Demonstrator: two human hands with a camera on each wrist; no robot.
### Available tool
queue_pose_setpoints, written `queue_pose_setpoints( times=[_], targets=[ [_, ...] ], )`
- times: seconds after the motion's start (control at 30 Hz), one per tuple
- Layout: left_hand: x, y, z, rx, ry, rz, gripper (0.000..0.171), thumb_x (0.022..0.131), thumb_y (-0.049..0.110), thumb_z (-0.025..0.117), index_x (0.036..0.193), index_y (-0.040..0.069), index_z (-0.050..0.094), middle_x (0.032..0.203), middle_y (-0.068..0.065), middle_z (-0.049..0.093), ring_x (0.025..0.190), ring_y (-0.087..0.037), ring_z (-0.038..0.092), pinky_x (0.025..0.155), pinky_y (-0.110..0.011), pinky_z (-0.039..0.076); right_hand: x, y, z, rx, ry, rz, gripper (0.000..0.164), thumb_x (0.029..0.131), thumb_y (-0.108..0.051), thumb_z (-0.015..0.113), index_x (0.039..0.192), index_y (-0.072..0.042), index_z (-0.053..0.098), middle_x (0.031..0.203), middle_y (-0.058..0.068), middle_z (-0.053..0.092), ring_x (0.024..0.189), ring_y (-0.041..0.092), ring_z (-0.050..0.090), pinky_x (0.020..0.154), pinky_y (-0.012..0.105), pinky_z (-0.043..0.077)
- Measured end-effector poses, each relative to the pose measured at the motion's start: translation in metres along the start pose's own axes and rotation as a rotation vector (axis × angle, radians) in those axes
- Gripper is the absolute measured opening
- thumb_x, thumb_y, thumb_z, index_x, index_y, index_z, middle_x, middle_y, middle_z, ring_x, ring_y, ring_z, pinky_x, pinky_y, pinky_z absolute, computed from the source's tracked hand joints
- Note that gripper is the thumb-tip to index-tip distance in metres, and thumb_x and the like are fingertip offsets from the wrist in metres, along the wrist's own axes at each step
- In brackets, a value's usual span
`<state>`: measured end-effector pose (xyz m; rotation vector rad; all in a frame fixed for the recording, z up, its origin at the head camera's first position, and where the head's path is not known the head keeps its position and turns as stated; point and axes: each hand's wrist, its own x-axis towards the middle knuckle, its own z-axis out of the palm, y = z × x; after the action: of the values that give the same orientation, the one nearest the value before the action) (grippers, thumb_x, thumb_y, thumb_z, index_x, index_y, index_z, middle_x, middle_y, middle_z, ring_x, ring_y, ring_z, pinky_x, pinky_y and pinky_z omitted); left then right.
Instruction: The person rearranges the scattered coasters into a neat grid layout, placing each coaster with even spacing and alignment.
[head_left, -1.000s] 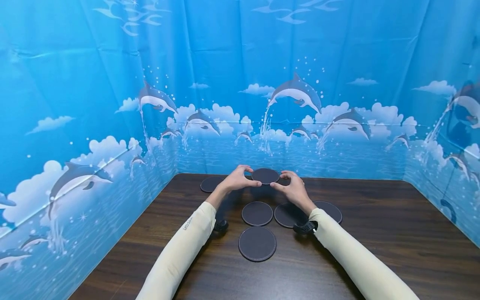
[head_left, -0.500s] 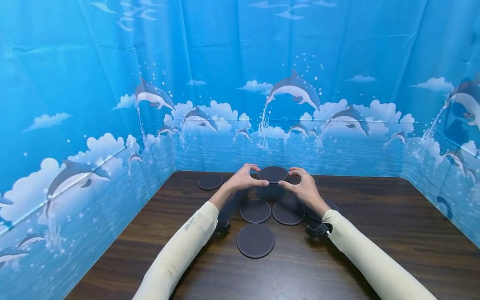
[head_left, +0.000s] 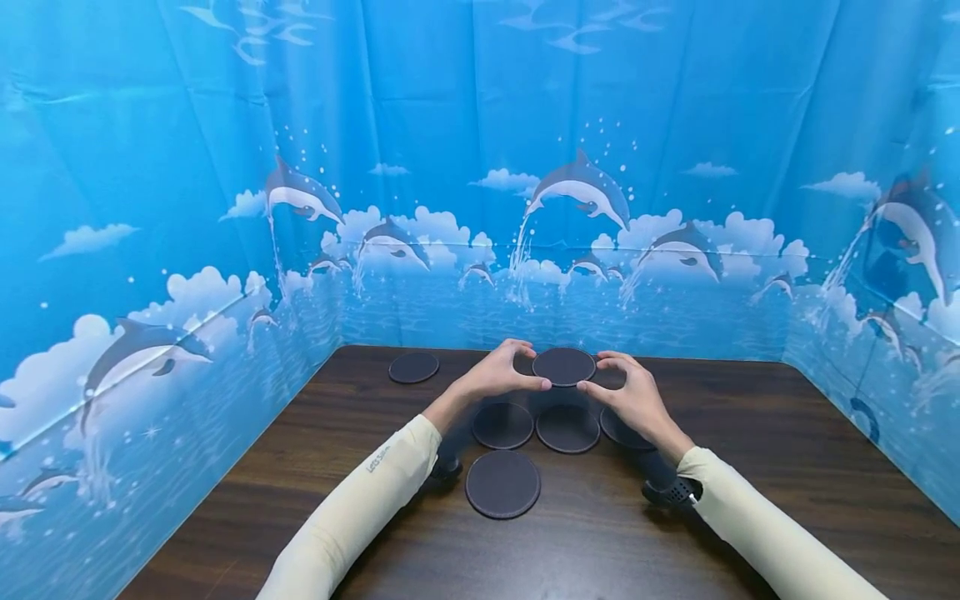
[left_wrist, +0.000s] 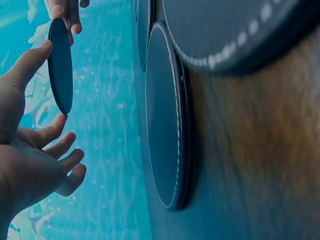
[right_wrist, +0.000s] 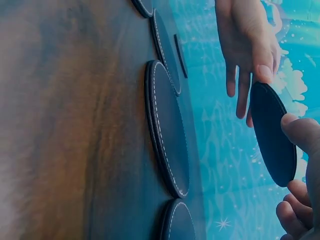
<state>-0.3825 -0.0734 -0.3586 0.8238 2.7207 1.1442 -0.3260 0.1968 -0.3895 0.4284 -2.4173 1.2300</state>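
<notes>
Both hands hold one round dark coaster point(head_left: 564, 367) in the air above the table's far part. My left hand point(head_left: 506, 372) pinches its left edge between thumb and fingers, and my right hand point(head_left: 632, 395) pinches the right edge. In the left wrist view the raised coaster point(left_wrist: 61, 67) is seen nearly edge-on, clear of the tabletop. Below it, three coasters lie in a row: a left one point(head_left: 503, 425), a middle one point(head_left: 567, 428) and a right one point(head_left: 626, 430), partly covered by my right hand. Nearer to me lies another coaster point(head_left: 502, 484). White stitching runs round their rims.
A separate coaster point(head_left: 413, 367) lies at the far left of the dark wooden table point(head_left: 600, 533). A blue dolphin-print curtain point(head_left: 450, 167) hangs behind the table and along both sides. Each wrist wears a black strap, such as the right one point(head_left: 670, 492).
Both hands have carried the held coaster to the right, from above the left coaster of the row to above the middle one. The coasters on the table stay in place.
</notes>
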Motion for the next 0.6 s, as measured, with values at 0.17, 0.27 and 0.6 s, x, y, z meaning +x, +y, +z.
queue_pose_setpoints(
  times=[0.17, 0.27, 0.6],
  targets=[
    [-0.003, 0.004, 0.004, -0.017, -0.014, 0.028, 0.075, 0.082, 0.052, 0.083, 0.139, 0.009, 0.058, 0.155, -0.006, 0.038, 0.143, -0.028, 0.036, 0.107, -0.05, 0.039, -0.01, 0.001, -0.008, -0.007, 0.017, -0.01, 0.059, 0.081, -0.048, 0.086, 0.116, -0.004, 0.069, 0.141, 0.01, 0.056, 0.139, 0.034, 0.041, 0.108, 0.061, 0.032],
    [-0.006, 0.007, 0.005, -0.034, -0.022, 0.038, 0.072, 0.083, 0.048, 0.084, 0.138, 0.01, 0.059, 0.155, -0.004, 0.039, 0.144, -0.027, 0.035, 0.108, -0.05, 0.039, -0.016, 0.001, -0.012, -0.012, 0.018, -0.021, 0.057, 0.081, -0.047, 0.086, 0.116, -0.005, 0.069, 0.141, 0.009, 0.057, 0.138, 0.033, 0.043, 0.106, 0.061, 0.035],
    [-0.024, 0.019, 0.011, -0.044, -0.039, 0.07, 0.065, 0.083, 0.044, 0.085, 0.134, 0.01, 0.062, 0.15, -0.002, 0.045, 0.142, -0.025, 0.037, 0.107, -0.048, 0.039, -0.04, -0.001, -0.021, 0.029, 0.015, -0.05, 0.055, 0.081, -0.048, 0.086, 0.114, -0.007, 0.069, 0.139, 0.009, 0.058, 0.135, 0.031, 0.046, 0.103, 0.061, 0.038]
  ],
)
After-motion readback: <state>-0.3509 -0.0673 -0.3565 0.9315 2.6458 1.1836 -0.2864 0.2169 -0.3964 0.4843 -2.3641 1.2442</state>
